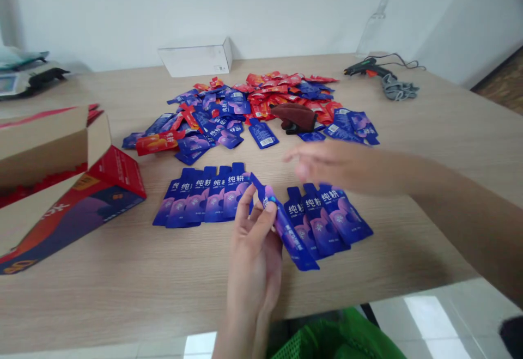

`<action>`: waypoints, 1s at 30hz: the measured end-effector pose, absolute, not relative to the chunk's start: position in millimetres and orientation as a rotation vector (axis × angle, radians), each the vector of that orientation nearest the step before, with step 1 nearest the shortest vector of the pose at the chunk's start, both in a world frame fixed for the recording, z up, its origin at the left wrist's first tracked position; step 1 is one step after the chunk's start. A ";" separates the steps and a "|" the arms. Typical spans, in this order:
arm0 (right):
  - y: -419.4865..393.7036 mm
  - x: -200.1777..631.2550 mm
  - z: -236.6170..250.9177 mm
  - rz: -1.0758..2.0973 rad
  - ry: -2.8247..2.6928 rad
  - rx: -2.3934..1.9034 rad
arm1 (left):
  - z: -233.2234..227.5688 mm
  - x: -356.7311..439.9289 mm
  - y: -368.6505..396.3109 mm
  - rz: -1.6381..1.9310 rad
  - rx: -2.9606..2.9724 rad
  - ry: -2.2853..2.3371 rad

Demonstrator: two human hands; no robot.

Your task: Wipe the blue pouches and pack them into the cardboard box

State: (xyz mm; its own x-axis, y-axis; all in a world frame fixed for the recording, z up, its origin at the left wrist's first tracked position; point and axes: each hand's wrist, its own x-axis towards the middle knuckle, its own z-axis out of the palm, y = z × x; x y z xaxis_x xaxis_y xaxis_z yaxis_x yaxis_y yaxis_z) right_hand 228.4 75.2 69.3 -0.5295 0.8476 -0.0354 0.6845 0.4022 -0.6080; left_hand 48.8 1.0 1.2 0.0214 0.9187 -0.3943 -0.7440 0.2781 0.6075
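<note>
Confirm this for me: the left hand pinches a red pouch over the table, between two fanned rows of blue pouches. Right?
Not quite. In the head view, the pouch in the left hand is blue, not red. The rest holds: it is held over the table, between the two fanned rows of blue pouches.

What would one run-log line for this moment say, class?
left hand: holds blue pouch | right hand: open, above pouch row | second row on table | pile behind
</note>
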 end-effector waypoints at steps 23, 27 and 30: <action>6.9 344.6 -34.2 0.606 -2.014 -1.886 | -45.7 139.9 -9.7 0.426 2.579 0.986; 54.7 373.6 -16.6 0.272 -1.995 -1.939 | -53.2 143.8 -9.4 0.383 2.607 1.032; 101.3 389.4 -20.2 0.087 -2.068 -1.930 | -57.5 143.2 -9.4 0.369 2.651 1.026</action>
State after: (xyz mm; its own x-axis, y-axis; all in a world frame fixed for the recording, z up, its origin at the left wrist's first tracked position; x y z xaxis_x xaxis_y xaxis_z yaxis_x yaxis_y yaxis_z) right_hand 389.4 101.3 -20.2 -0.0441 0.9821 0.1829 0.9632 0.0903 -0.2530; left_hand 143.2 -9.4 -57.5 0.7160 0.6847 0.1363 0.6148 -0.7109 0.3414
